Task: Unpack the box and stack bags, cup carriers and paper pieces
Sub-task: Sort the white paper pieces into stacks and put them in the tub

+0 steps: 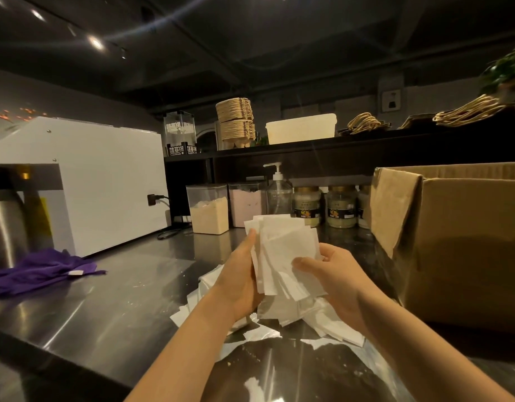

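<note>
A sheaf of white paper pieces (282, 250) stands upright between my two hands above the steel counter (111, 291). My left hand (239, 274) lies flat against the sheaf's left edge, fingers straight. My right hand (329, 274) grips it from the right, thumb across the front. More loose paper pieces (329, 323) and a clear plastic wrapper (250, 338) lie beneath. The open cardboard box (459, 245) stands at the right. Stacked cup carriers (236, 118) and paper bags with rope handles (366, 124) sit on the upper shelf.
A white machine (105, 181) and a purple cloth (38, 271) occupy the left of the counter. Powder containers (208, 210), a pump bottle (278, 192) and jars (340, 207) line the back. A white tub (301, 129) is on the shelf.
</note>
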`<action>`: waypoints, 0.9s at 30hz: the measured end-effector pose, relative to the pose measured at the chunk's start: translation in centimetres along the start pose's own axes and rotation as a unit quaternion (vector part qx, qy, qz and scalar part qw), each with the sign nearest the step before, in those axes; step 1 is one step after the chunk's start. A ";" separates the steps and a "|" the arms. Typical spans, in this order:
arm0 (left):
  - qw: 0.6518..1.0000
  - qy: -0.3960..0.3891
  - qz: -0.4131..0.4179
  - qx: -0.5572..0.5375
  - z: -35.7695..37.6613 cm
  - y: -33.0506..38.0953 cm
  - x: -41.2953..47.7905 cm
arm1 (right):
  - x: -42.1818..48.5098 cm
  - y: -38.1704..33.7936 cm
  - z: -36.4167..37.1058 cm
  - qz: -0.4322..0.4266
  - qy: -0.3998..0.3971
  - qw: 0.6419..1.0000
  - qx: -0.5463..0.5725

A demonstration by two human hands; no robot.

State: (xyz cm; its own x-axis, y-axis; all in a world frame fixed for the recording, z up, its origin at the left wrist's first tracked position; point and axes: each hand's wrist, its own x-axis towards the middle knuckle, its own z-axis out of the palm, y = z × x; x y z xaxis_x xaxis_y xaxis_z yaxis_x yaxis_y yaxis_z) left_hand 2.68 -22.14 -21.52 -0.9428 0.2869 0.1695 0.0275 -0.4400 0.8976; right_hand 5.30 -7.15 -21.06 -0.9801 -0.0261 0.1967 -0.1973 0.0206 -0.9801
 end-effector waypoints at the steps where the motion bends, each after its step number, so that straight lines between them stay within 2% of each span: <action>1: 1.000 -0.001 -0.006 0.001 0.0 0.0 0.0 | 0.1 0.0 0.0 -0.008 0.012 1.000 -0.008; 6: 1.000 0.020 0.010 0.016 0.1 -0.1 -0.1 | 0.4 0.2 -0.2 -0.027 0.092 0.993 -0.069; 9: 1.000 0.015 0.004 0.007 0.3 -0.1 -0.2 | 0.6 0.1 -0.3 -0.017 0.114 0.993 -0.041; 12: 1.000 0.012 -0.007 0.019 0.6 -0.4 -0.3 | 0.5 -0.1 -0.1 0.001 0.105 0.994 -0.001; 18: 0.998 -0.030 -0.036 0.035 0.9 -0.7 -0.4 | 0.3 0.4 0.7 0.021 0.066 0.998 -0.007; 22: 0.996 -0.057 -0.028 0.063 0.9 -0.4 -0.6 | 0.1 0.4 0.8 0.010 0.067 0.998 -0.004; 27: 0.994 -0.024 0.005 0.103 0.7 -0.8 -0.3 | 0.1 0.1 0.7 0.011 0.069 0.997 0.026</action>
State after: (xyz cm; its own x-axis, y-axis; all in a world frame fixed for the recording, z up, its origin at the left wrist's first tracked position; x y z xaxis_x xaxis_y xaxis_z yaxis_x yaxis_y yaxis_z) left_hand 3.17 -21.29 -22.06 -0.9252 0.3264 0.1934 0.1087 -0.2603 0.9594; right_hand 5.23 -7.87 -21.21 -0.9785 0.1119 0.1735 -0.1780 -0.0315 -0.9835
